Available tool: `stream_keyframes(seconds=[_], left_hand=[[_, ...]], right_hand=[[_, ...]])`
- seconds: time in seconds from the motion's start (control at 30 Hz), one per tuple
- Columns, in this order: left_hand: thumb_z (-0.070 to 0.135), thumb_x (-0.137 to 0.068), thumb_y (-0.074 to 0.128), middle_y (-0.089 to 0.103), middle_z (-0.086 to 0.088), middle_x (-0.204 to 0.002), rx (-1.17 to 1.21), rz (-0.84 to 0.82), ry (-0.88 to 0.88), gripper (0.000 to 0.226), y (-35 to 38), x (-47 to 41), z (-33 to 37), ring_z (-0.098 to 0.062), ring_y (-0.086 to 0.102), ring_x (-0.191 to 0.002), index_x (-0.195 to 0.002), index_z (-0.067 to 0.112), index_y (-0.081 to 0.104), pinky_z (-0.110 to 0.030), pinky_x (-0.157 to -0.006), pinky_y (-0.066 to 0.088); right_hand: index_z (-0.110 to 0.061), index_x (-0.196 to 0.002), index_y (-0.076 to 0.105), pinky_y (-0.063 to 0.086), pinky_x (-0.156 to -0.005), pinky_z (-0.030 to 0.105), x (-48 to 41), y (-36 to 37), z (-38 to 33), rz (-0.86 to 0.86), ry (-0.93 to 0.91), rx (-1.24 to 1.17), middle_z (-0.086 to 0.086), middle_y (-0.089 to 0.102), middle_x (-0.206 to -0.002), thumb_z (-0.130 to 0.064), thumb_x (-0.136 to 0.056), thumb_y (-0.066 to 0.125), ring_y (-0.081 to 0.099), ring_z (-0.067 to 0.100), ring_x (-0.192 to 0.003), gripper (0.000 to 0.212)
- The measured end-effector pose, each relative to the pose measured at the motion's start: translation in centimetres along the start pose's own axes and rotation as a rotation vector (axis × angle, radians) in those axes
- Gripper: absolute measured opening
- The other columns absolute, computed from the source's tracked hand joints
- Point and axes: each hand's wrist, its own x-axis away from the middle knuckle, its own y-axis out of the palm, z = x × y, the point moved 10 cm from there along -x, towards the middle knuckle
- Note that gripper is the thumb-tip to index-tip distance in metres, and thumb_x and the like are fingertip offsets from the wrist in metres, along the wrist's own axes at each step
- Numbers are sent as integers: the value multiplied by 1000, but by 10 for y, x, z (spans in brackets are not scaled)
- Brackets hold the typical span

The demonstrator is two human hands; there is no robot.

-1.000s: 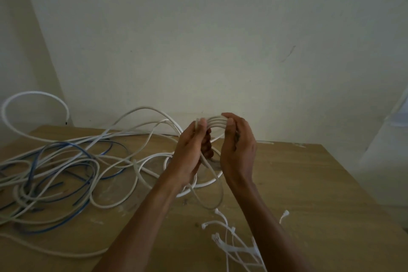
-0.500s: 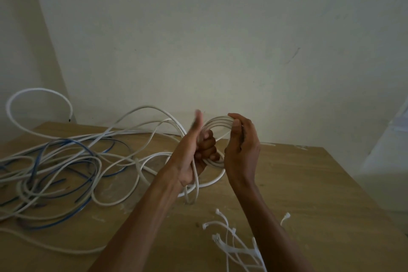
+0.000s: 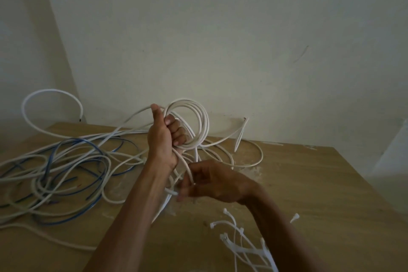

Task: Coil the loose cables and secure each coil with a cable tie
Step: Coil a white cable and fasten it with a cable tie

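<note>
My left hand (image 3: pixel 164 137) is raised above the wooden table (image 3: pixel 320 194) and grips a small coil of white cable (image 3: pixel 199 117), its loops standing up over my fist. Lower down, my right hand (image 3: pixel 212 181) pinches the loose tail of that same white cable (image 3: pixel 186 166) where it hangs below the coil. A tangle of loose white and blue cables (image 3: pixel 66 172) sprawls over the table's left half. Several white cable ties (image 3: pixel 238 240) lie near the front edge, under my right forearm.
A pale wall rises right behind the table. One stiff white cable loop (image 3: pixel 50 95) arches up at the far left corner. A cable end (image 3: pixel 241 132) sticks up against the wall at the back. The table's right edge drops off beside a white surface (image 3: pixel 393 150).
My right hand let go of the coil's top and dropped down to the hanging cable tail. My left hand kept the coil and lifted it slightly; the coil now stands more upright.
</note>
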Motion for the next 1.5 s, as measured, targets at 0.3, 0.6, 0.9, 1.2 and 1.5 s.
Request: stream_keyframes(seconds=[0.3,0.6,0.9,1.2,1.5], left_hand=[[58,-103,33,21,8,-50,44,-114,-12,53,0,-6,8,-7,20,-40,-66,21,41,-19,-35,24],[32,-101,30,24,7,-53,188,-239,-73,38,7,-4,5,-7,21,-41,-69,18,45,-20,-39,25],[27,-107,32,29,10,-52,-21,-145,195,34,-7,-14,40,-7,23,-43,-76,20,47,-21,-43,28],[29,-110,33,46,9,-53,-473,-250,194,37,41,18,-33,-9,42,-47,-84,13,54,-29,-52,35],[26,-104,53,51,-1,-65,-469,-207,168,29,30,18,-30,-13,53,-61,-80,15,64,-27,-58,47]], right_hand=[[-10,-80,64,44,-51,22,71,-144,6,770,59,65,3,54,-62,-39,-83,73,49,17,-56,31],[-14,-111,53,52,-55,11,75,-145,37,339,-301,-1297,13,62,-115,-12,-89,73,56,5,-71,30],[-6,-142,47,50,-49,10,65,-144,42,589,-340,-1459,15,52,-148,-6,-97,54,64,7,-79,45],[-14,-130,63,52,-58,23,54,-103,-45,990,-152,184,-6,73,-90,-8,-104,51,62,7,-66,29],[-16,-124,64,47,-63,24,31,-54,-61,913,-223,588,-3,61,-96,-15,-99,61,55,8,-74,25]])
